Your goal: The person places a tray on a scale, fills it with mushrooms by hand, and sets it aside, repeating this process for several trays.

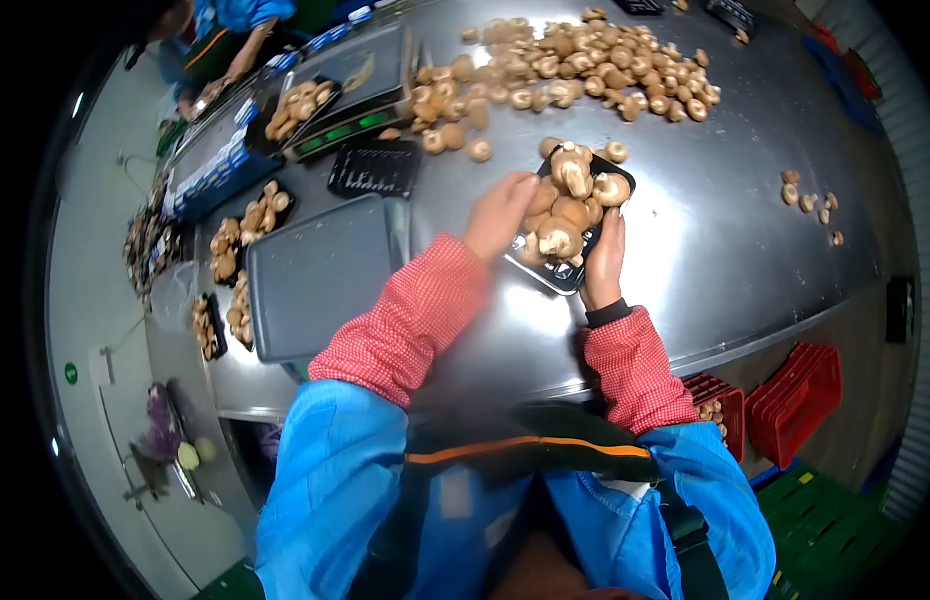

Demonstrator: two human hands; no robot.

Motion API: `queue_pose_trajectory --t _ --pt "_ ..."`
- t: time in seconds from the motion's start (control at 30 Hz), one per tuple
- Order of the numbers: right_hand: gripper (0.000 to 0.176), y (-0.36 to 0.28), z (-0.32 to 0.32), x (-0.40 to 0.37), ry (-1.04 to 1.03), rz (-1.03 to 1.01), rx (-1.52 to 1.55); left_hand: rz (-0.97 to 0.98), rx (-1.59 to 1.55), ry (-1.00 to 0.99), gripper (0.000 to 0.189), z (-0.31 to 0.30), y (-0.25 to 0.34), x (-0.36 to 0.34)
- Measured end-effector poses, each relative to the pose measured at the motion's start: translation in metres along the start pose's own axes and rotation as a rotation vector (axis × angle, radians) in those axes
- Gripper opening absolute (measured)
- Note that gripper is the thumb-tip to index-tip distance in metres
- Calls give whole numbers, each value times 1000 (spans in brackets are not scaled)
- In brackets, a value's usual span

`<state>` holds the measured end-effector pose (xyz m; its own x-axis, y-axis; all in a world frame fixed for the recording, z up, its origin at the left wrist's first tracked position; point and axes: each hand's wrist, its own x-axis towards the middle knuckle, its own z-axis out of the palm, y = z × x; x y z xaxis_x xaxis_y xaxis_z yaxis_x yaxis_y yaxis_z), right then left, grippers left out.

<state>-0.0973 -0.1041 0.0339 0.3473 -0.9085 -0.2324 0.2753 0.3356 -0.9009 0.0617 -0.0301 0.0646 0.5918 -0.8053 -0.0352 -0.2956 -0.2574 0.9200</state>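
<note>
Brown mushrooms (573, 213) are heaped in a black plastic tray (557, 278) on the steel table in front of me. My left hand (500, 213) is against the tray's left side, its fingers together and touching the edge and the mushrooms there; it is slightly blurred. Along the opposite side, my right hand (606, 258) is closed on the tray, with some of its fingers hidden. A few mushrooms show just beyond the tray's far edge.
A large mushroom pile (625, 65) spreads across the far side of the steel table (755, 220). On the left are a grey lid-like tray (320, 280), an empty black tray (375, 168), filled trays and a scale-like box (360, 75). Red crates (800, 395) stand below right. Another person's arm (247, 55) shows upper left.
</note>
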Motion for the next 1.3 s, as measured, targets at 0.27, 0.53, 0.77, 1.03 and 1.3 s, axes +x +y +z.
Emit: queue_pose_trajectory --t 0.27,0.53,0.77,1.03,1.3 --pt "54 11 105 -78 -455 -18 -219 -62 -87 51 33 -157 -28 -45" --pt "30 26 168 -129 -799 185 -672 -186 -32 71 34 -284 -66 -118" --pt "27 26 195 -163 -941 -787 -1115 -227 245 184 40 -300 -77 -146" --pt "24 54 209 -182 -873 -888 -1108 42 538 265 30 -294 -74 -156" --pt "17 5 154 -170 -894 -546 -905 79 402 557 26 -295 -56 -172"
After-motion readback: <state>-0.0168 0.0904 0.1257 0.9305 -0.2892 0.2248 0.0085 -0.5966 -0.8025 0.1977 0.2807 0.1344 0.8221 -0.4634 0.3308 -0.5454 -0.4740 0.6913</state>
